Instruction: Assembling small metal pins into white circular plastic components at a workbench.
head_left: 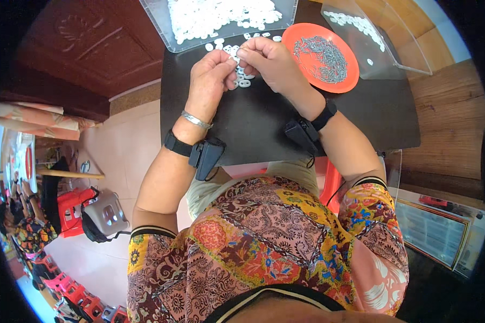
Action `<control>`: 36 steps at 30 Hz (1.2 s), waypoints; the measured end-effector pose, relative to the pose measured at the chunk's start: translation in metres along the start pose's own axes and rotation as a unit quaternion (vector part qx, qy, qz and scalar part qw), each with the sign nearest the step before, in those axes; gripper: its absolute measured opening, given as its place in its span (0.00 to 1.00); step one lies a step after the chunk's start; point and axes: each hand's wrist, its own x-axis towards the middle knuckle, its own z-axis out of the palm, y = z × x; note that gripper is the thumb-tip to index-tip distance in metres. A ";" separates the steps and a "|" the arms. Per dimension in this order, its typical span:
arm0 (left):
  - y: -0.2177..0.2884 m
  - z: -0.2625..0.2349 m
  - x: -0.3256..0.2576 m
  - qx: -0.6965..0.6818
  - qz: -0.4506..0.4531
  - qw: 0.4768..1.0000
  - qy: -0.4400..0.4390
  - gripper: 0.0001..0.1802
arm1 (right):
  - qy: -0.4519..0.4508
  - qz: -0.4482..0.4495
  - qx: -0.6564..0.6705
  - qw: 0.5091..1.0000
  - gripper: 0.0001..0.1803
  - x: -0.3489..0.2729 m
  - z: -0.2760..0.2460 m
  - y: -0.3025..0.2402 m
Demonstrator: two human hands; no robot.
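Observation:
My left hand (pixel 213 75) and my right hand (pixel 268 60) meet over the far part of the dark table (pixel 248 121). Thumb and fingers are pinched on each side, fingertips almost touching. Whatever lies between them is too small and covered to make out. Small white oval plastic pieces with holes (pixel 245 83) lie loose on the tabletop beneath and just beyond my fingers. To the right of my right hand stands an orange-red plate (pixel 352 72) holding a heap of small grey metal screws or pins (pixel 328 58).
A clear plastic bin (pixel 170 39) full of white pieces stands at the far edge. At far right is a clear tray (pixel 401 46) with more white pieces. Left on the floor are a grey stool (pixel 109 210) and red stools; another person (pixel 24 226) sits farther off.

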 end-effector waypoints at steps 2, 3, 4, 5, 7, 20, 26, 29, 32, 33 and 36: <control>0.000 -0.001 0.000 -0.002 -0.002 1.000 -0.001 0.06 | 0.000 -0.003 -0.004 1.000 0.10 -0.001 0.001 -0.002; 0.000 -0.001 0.000 -0.002 -0.002 1.000 -0.001 0.06 | -0.002 -0.005 -0.008 1.000 0.10 -0.002 0.001 -0.002; 0.000 0.000 0.000 0.011 0.004 1.000 0.003 0.06 | 0.000 -0.005 -0.008 1.000 0.10 -0.002 0.001 -0.002; 0.000 0.000 0.000 0.024 0.011 1.000 0.007 0.06 | 0.001 -0.001 -0.015 1.000 0.10 -0.002 0.001 -0.002; -0.001 0.000 -0.001 0.016 0.013 1.000 0.005 0.06 | 0.005 0.002 -0.021 1.000 0.10 -0.002 0.002 -0.001; -0.004 0.001 0.000 0.024 -0.006 1.000 0.019 0.07 | 0.013 -0.027 -0.030 0.999 0.10 -0.005 0.005 0.004; -0.007 0.001 -0.001 0.033 0.010 0.999 0.035 0.08 | 0.035 -0.038 -0.096 0.994 0.10 -0.007 0.010 0.001; -0.004 0.004 -0.003 0.051 0.002 0.998 0.035 0.09 | 0.044 -0.040 -0.127 0.990 0.10 -0.007 0.009 0.007; -0.007 0.004 -0.004 0.045 0.012 0.998 0.047 0.09 | 0.049 -0.050 -0.134 0.989 0.10 -0.007 0.012 0.009; -0.006 0.004 -0.004 0.045 0.012 0.998 0.047 0.09 | 0.056 -0.053 -0.136 0.988 0.11 -0.008 0.012 0.009; -0.005 0.002 -0.004 0.063 0.025 0.997 0.035 0.09 | 0.032 -0.064 -0.144 0.987 0.11 -0.006 0.010 0.008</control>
